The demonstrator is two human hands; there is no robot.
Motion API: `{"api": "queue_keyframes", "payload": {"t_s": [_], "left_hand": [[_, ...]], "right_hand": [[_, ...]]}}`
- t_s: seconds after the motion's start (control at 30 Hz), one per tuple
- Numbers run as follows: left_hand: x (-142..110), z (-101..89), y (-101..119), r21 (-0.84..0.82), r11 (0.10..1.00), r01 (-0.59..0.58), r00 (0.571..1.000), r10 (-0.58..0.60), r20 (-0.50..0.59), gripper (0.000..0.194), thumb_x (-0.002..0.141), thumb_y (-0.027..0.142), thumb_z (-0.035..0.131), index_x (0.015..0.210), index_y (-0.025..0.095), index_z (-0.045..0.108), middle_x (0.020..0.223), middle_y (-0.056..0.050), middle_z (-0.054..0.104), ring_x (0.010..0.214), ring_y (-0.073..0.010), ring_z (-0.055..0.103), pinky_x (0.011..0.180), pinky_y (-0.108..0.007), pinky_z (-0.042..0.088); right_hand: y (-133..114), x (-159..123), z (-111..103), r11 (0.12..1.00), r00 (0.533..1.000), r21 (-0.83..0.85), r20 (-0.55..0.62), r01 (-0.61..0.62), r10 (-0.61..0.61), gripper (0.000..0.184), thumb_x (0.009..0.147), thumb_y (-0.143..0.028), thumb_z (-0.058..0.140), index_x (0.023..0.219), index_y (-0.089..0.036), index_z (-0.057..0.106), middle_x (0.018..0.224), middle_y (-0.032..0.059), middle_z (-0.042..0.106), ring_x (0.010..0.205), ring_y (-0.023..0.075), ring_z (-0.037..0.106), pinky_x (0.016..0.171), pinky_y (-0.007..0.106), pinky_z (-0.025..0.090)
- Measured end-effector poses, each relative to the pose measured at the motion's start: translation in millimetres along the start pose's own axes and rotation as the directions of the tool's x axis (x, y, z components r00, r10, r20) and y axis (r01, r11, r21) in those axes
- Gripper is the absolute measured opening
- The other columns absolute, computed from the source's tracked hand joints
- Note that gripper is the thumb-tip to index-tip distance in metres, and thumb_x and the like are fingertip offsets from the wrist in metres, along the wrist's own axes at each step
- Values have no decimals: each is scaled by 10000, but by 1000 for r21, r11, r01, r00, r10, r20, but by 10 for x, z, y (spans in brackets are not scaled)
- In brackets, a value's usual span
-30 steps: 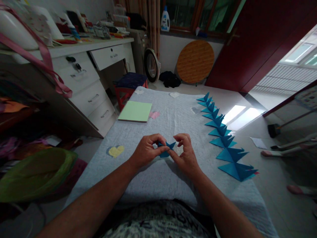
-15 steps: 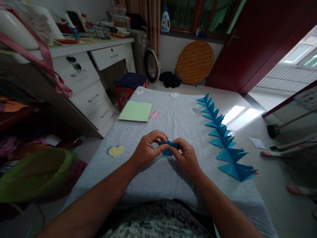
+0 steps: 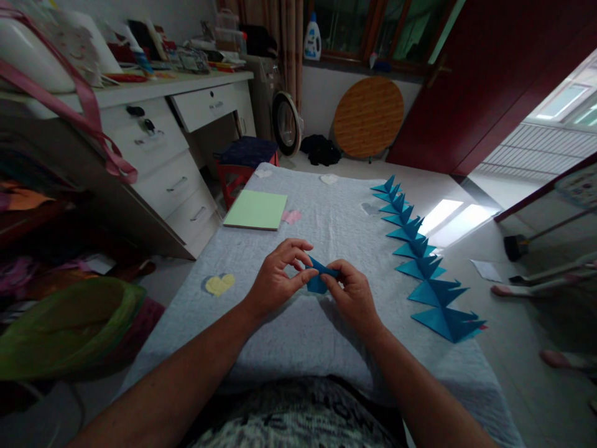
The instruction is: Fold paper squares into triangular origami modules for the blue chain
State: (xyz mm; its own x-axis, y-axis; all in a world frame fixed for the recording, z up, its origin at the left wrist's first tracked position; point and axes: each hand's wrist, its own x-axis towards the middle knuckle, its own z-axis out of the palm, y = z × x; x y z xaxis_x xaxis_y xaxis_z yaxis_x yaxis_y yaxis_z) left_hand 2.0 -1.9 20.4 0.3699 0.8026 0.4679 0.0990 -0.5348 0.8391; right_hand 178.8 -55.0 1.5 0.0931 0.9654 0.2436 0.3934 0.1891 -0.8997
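Compared with the earlier frame, the left hand (image 3: 278, 277) has fingers raised more loosely, its thumb touching the blue origami piece (image 3: 317, 285) (a firm grip I cannot tell). The right hand (image 3: 352, 291) keeps its pinch closed. Between them, the piece's long axis slopes down rightward, one point up-left.

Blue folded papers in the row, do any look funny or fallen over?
None in the row looks toppled. One odd thing: a tiny red bit sticks out beside the nearest blue paper, too small to identify, while the rest of the row looks all blue.
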Motion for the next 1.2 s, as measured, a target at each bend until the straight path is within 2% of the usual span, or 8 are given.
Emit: {"api": "queue_keyframes", "payload": {"t_s": [0.23,0.53,0.63,0.7,0.77,0.9,1.07,1.2], "left_hand": [[13,4,27,-19,997,75,997,-76,-23,106,827,244,728,757,179,681,1042,-70,684,923,-176,650,740,-272,533],[8,31,-36,-199,956,214,973,-227,-47,130,770,234,772,739,165,666,799,-20,687,724,-138,628,695,-256,510],[0,38,-25,-240,940,244,968,-251,2,144,767,232,771,727,160,653,769,-14,670,713,-132,617,686,-249,501],[-5,51,-18,-249,931,267,963,-268,30,150,765,233,771,732,158,645,748,-9,657,705,-127,605,679,-244,491],[-9,69,-15,-284,915,287,957,-288,39,159,755,229,776,812,165,642,760,0,654,712,-122,603,686,-239,487],[-4,95,-18,-343,877,336,941,-322,98,353,736,266,797,1024,190,607,805,16,643,728,-121,601,677,-233,479],[-13,113,-44,-240,836,493,852,-408,327,325,688,352,843,792,157,605,725,34,589,638,-101,532,610,-226,433],[-25,127,-64,-275,811,517,838,-413,357,268,725,350,804,806,148,649,747,11,621,686,-127,568,652,-248,450]], "right_hand": [[16,-7,-2,999,1000,27,-6,-27,27,95,855,-291,608,809,-208,619,690,-7,593,643,149,549,615,272,429],[32,-2,8,999,999,51,46,-15,12,87,823,-285,640,863,-209,631,730,-2,622,657,149,557,635,277,446],[25,6,11,999,992,42,126,-11,6,120,817,-276,648,915,-208,653,779,5,650,689,153,568,665,284,446],[15,12,9,1000,985,19,173,-2,-1,78,809,-275,659,848,-208,653,753,-2,635,688,151,556,657,279,428],[4,19,4,1000,981,-3,192,12,-12,105,803,-275,663,734,-208,619,693,-16,587,664,143,529,635,271,405],[-1,28,-15,1000,987,-15,163,9,-6,211,821,-304,650,652,-207,569,639,-28,529,622,132,488,600,260,376],[29,27,-38,995,992,22,81,-102,100,230,806,-341,660,642,-198,582,580,-38,483,576,118,424,536,246,334],[37,35,-31,986,986,84,97,-142,133,210,789,-353,667,665,-188,624,582,-32,497,577,118,422,524,242,344]]}}
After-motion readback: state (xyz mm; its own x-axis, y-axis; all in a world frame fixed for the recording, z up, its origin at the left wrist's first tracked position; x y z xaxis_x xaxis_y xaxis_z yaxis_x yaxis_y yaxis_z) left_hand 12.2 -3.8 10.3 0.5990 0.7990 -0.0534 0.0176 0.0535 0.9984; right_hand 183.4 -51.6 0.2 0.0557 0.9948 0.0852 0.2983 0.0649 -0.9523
